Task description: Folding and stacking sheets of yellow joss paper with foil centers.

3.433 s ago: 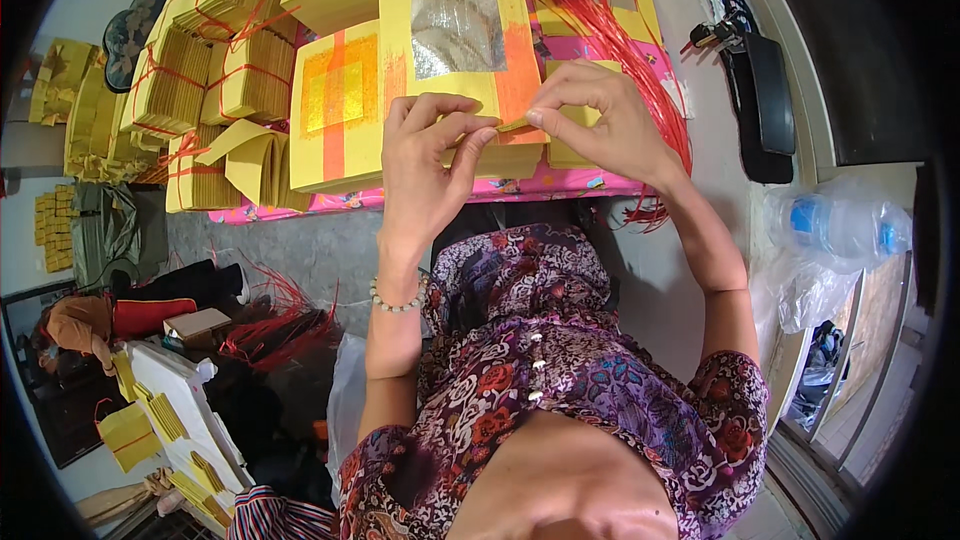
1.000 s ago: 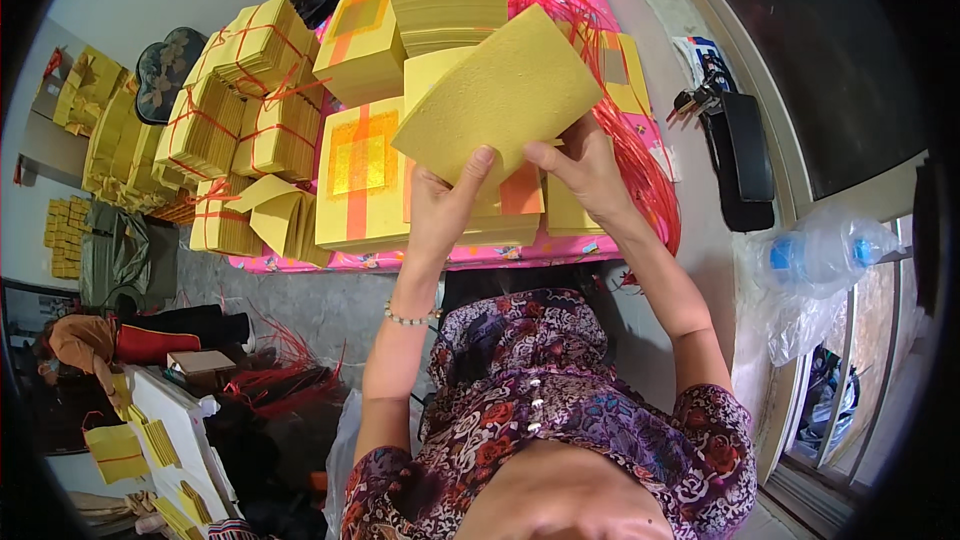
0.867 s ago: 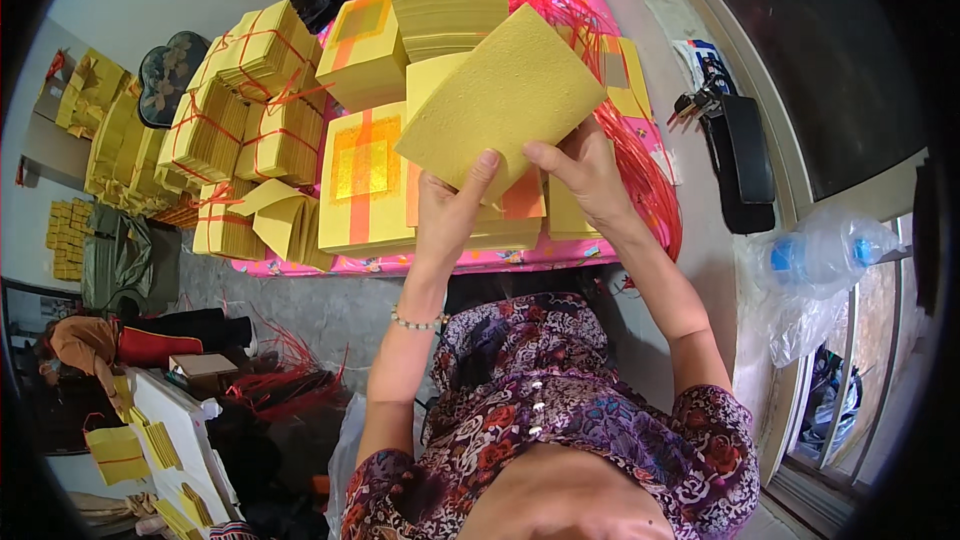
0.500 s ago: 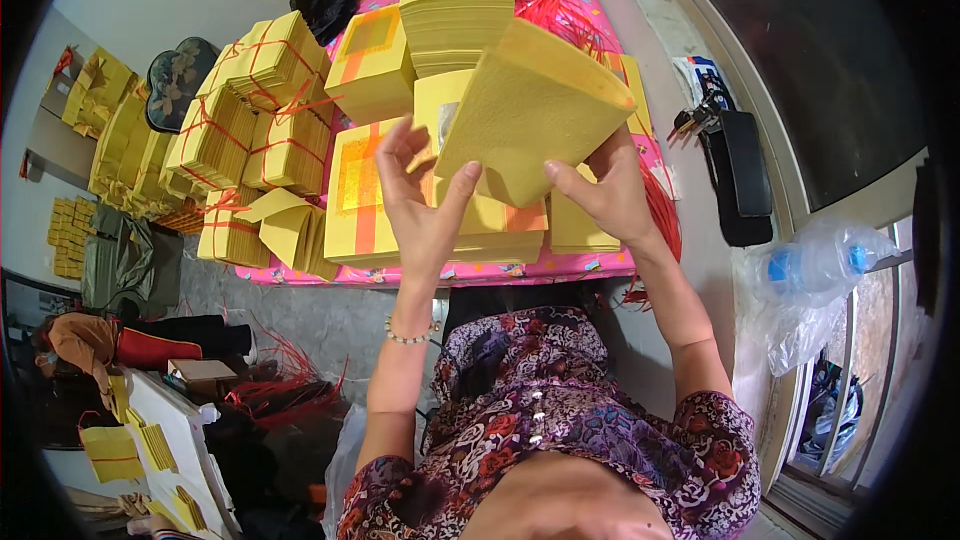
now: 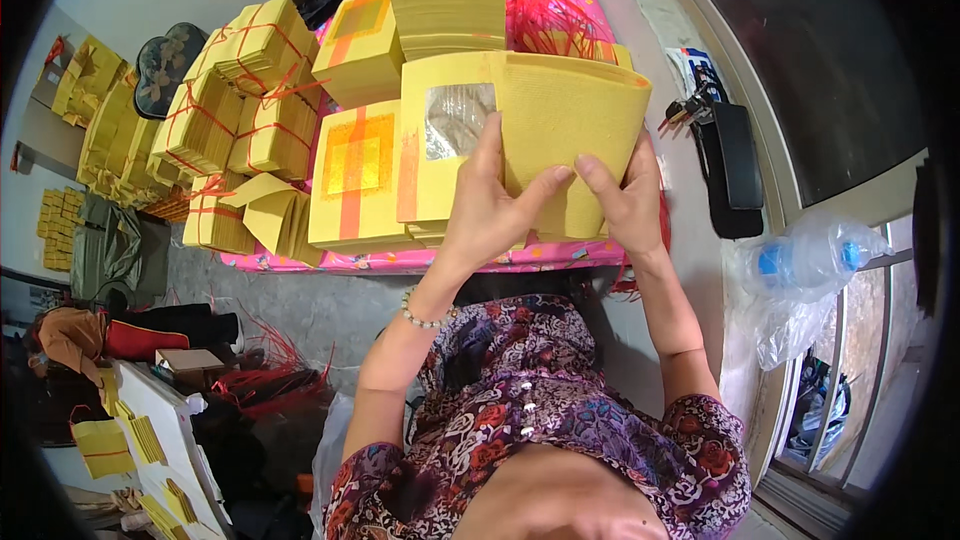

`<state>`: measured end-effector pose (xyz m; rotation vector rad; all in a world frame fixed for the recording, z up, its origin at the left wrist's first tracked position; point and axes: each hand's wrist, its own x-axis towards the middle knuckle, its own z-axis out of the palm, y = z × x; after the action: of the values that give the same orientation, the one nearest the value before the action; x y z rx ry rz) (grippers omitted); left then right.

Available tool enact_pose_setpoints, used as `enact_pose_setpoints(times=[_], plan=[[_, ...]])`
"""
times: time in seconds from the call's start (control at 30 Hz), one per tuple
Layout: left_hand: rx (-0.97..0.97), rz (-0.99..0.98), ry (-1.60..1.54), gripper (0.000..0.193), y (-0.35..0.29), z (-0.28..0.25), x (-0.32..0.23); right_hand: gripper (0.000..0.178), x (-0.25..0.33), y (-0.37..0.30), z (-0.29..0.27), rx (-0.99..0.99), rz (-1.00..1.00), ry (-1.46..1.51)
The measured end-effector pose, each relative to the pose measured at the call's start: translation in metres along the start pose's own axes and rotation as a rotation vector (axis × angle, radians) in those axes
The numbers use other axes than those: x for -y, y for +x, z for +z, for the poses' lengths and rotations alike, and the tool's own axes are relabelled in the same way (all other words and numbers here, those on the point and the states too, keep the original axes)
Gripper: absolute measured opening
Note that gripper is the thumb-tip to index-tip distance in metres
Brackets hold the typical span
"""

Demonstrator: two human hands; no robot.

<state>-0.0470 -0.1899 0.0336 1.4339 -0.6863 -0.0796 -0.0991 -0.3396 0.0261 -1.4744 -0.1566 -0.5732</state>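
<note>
Matt paper sheet [image 5: 572, 120], glossy metallic square [image 5: 456, 122]

The pink-covered table [image 5: 540, 257] bore thick yellow paper: a gold-squared stack [image 5: 355, 165] near the front edge, a silver-squared stack [image 5: 450, 120] just right of it, and a taller stack [image 5: 450, 12] behind. At its left edge stood a red-tied bundle [image 5: 218, 225] beside some folded sheets [image 5: 275, 220]. Loose red strands [image 5: 270, 375] lay on the grey floor [image 5: 210, 280].
</note>
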Motion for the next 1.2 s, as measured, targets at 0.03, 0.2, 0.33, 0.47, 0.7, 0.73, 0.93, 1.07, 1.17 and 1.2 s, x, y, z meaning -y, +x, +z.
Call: enact_pose_setpoints(times=[0.03, 0.2, 0.33, 0.47, 0.7, 0.73, 0.93, 1.07, 1.17, 1.2], plan=[[0.000, -0.008, -0.008, 0.055, -0.001, 0.005, 0.002, 0.054, 0.000, -0.002, -0.003, -0.001, 0.010, -0.006], [0.038, -0.039, -0.118, 0.055, -0.006, 0.026, 0.014, 0.045, -0.004, -0.013, -0.021, -0.093, 0.234, 0.125], [0.045, -0.086, -0.201, 0.048, -0.012, 0.040, 0.023, 0.043, -0.003, -0.021, -0.029, -0.145, 0.281, 0.149], [0.065, -0.100, -0.283, 0.043, -0.016, 0.047, 0.028, 0.044, -0.006, -0.028, -0.036, -0.158, 0.288, 0.106], [0.074, -0.191, -0.294, 0.038, -0.021, 0.052, 0.029, 0.045, -0.005, -0.042, -0.041, -0.153, 0.261, 0.032], [0.063, -0.170, -0.300, 0.038, -0.023, 0.053, 0.029, 0.045, -0.006, -0.044, -0.042, -0.152, 0.261, 0.034], [0.050, -0.154, -0.295, 0.038, -0.029, 0.060, 0.024, 0.045, -0.008, -0.051, -0.045, -0.161, 0.251, 0.001], [0.064, -0.109, -0.253, 0.037, -0.031, 0.062, 0.035, 0.044, -0.006, -0.052, -0.045, -0.166, 0.264, -0.019], [0.067, -0.119, -0.260, 0.037, -0.029, 0.063, 0.042, 0.044, -0.007, -0.049, -0.048, -0.155, 0.295, -0.039], [0.074, -0.139, -0.272, 0.037, -0.028, 0.063, 0.043, 0.043, -0.009, -0.048, -0.049, -0.144, 0.311, -0.044]])
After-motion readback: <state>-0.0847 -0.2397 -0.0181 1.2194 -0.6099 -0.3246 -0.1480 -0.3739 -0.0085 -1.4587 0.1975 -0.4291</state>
